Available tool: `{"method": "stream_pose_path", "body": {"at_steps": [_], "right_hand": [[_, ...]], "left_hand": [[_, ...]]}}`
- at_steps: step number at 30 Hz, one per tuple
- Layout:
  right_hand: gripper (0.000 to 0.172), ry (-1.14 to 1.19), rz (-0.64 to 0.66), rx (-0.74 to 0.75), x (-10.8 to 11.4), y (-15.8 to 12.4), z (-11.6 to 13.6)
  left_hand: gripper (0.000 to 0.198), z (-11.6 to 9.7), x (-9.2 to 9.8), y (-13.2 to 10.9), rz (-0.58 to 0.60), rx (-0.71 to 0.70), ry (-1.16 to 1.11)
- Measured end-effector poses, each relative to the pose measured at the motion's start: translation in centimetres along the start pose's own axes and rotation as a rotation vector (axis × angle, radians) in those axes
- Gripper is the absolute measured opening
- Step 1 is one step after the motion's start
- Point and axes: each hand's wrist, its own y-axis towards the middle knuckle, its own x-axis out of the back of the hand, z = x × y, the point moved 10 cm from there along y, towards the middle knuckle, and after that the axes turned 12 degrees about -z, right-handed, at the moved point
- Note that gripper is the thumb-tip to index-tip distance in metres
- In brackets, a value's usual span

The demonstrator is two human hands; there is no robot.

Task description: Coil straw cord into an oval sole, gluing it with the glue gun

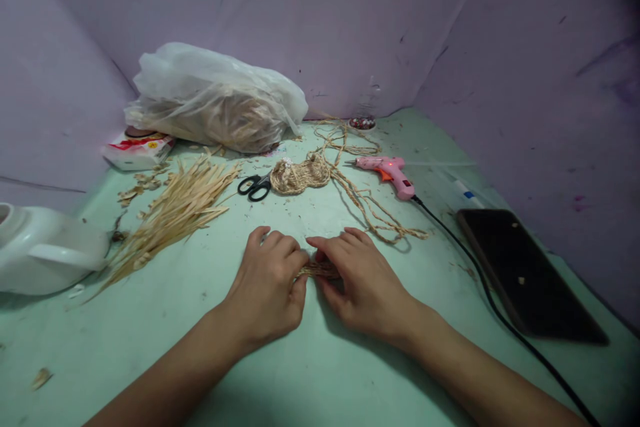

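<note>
Braid [320, 271], one, pinched by left hand [267, 283], right hand [363, 280]

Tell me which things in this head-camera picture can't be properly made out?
Head view:
- Small braided straw piece: mostly covered by the left hand and right hand gripping it.
- White plastic container: cut off by the left edge.
- Clear plastic bag: film blurs its straw-coloured contents.
- Small round dish by the wall: contents too small.
- Black cord: leaves the bottom edge.
</note>
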Motion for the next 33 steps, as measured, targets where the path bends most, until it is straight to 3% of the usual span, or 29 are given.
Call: {"method": "stream_pose_path", "body": {"at_steps": [17,33], "right_hand": [[0.060,-0.060,0.119,0.031,0.3,-0.3,0.0],[0.060,-0.106,0.086,0.029,2.3,0.0,-2.0]], "left_hand": [[0.019,-0.2,0.1,-0.1,0.005,-0.017,0.023],[0.019,-0.4,0.3,-0.2,-0.012,-0.030,0.035]]}}
